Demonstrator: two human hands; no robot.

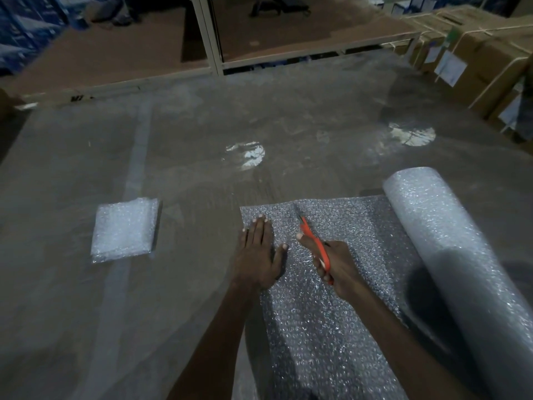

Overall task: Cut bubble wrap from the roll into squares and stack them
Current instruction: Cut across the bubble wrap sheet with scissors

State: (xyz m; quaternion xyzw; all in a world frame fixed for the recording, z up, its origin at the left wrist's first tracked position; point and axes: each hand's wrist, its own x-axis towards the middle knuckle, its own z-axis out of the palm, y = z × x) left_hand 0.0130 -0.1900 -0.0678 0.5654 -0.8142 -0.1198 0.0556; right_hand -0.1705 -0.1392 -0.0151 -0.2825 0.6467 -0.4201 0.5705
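A roll of bubble wrap [450, 255] lies on the floor at the right, with its unrolled sheet [311, 321] spread to the left of it. My left hand [258, 252] presses flat on the sheet's left strip, fingers straight. My right hand [331, 262] grips an orange cutter [315, 245], whose tip points away from me into a slit running toward the sheet's far edge. A stack of cut bubble wrap squares [125, 229] sits on the floor to the left, apart from the sheet.
The grey concrete floor [202, 140] reflects two ceiling lights. Strapped cardboard boxes [476, 53] stand at the far right. A raised brown platform with a metal post [213, 39] borders the far side.
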